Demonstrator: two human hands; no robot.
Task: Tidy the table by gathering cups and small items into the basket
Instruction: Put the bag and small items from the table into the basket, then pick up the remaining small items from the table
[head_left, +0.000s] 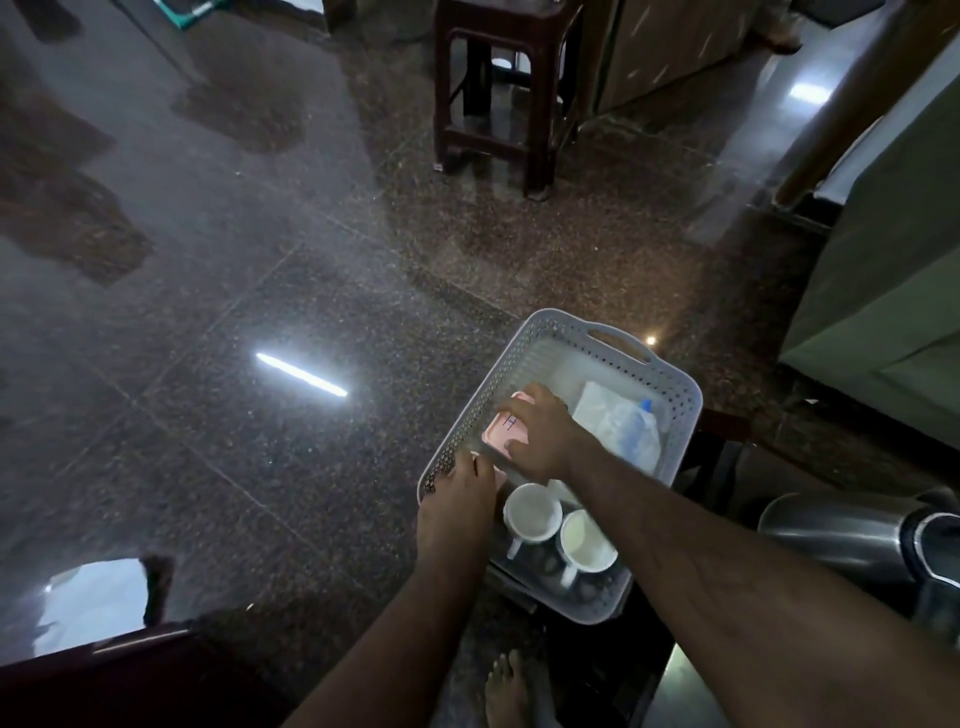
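A grey perforated plastic basket (613, 358) stands low at the right of the head view. Inside it two white cups (532, 514) (584, 540) sit side by side at the near end, and a white plastic bag with a blue-capped bottle (626, 423) lies at the far right. My right hand (543, 434) reaches into the basket and grips a flat pink box (501, 428) by its edges. My left hand (457, 499) rests on the basket's left rim, fingers curled over it; whether it also touches the pink box is hidden.
A steel kettle (852, 530) stands right of the basket. A dark wooden stool (498, 98) is on the polished granite floor beyond. An olive-covered piece of furniture (893, 291) fills the right side. My bare foot (511, 691) shows below the basket.
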